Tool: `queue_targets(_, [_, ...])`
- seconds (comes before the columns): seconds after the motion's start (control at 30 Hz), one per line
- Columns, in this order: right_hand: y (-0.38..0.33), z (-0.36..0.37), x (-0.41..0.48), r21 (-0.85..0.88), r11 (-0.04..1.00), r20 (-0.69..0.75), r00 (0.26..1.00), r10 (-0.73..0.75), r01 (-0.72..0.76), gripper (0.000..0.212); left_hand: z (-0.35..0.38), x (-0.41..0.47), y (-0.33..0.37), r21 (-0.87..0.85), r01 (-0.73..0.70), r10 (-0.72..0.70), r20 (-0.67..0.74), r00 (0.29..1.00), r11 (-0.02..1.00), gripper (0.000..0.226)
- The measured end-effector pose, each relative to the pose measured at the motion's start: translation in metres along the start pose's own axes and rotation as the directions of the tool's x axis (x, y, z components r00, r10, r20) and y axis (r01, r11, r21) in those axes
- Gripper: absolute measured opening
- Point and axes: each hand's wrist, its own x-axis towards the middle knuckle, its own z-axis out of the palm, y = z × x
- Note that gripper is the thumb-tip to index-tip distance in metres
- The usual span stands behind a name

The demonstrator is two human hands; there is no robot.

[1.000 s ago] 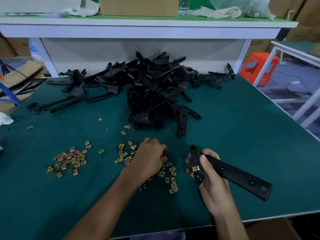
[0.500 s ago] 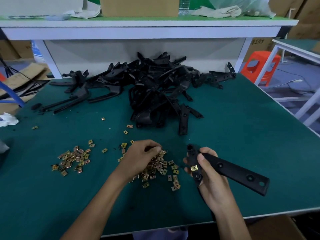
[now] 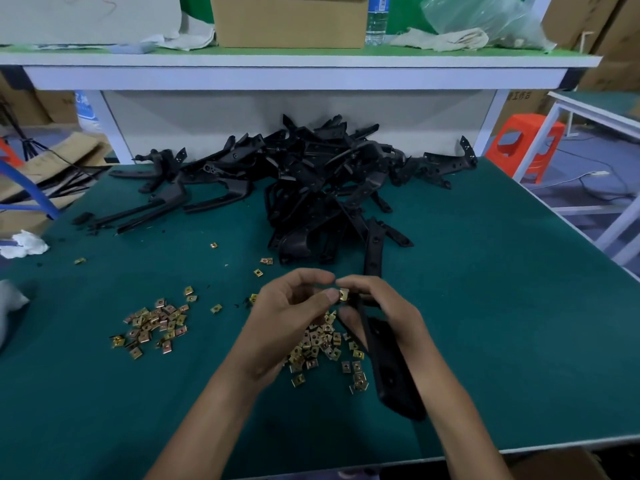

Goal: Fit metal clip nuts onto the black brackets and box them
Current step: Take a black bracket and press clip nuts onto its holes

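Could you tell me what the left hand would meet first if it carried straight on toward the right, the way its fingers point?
Almost at once, the clip nut on the bracket held by the right hand.

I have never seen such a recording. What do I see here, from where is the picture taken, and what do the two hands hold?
There is no machine here. A person works with two bare hands, and the camera sits on that person's head, looking forward and down.

The green table holds a big pile of black brackets at the back and small gold metal clip nuts in two heaps: one on the left, one under the hands.

The right hand grips one black bracket, its long end pointing toward the person. The left hand pinches one clip nut at the bracket's top end, apparently to fit it there.

Above, a shelf carries a cardboard box and a water bottle.
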Motion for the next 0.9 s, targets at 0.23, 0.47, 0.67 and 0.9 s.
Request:
queue_targets(0.23, [-0.006, 0.009, -0.003, 0.077, 0.996, -0.163, 0.986, 0.047, -0.034, 0.023, 0.002, -0.009, 0.003, -0.061, 0.026, -0.025, 0.016, 1.0, 0.998, 0.012])
queue_targets(0.47, [-0.003, 0.007, -0.006, 0.005, 1.0, -0.184, 0.983, -0.02, 0.021, 0.012, 0.002, -0.013, 0.004, -0.132, 0.072, -0.059, 0.095, 0.994, 0.989, 0.024])
queue_targets(0.67, [-0.009, 0.002, -0.003, -0.092, 0.993, -0.112, 0.99, -0.087, 0.077, 0.032, -0.003, -0.016, 0.008, -0.201, 0.098, -0.069, 0.148, 0.987, 0.975, 0.017])
queue_targets(0.9, [-0.017, -0.005, 0.0, 0.076, 0.994, 0.125, 0.99, 0.064, -0.073, 0.031, -0.013, -0.015, 0.02, -0.183, 0.232, -0.189, 0.223, 0.956, 0.955, 0.011])
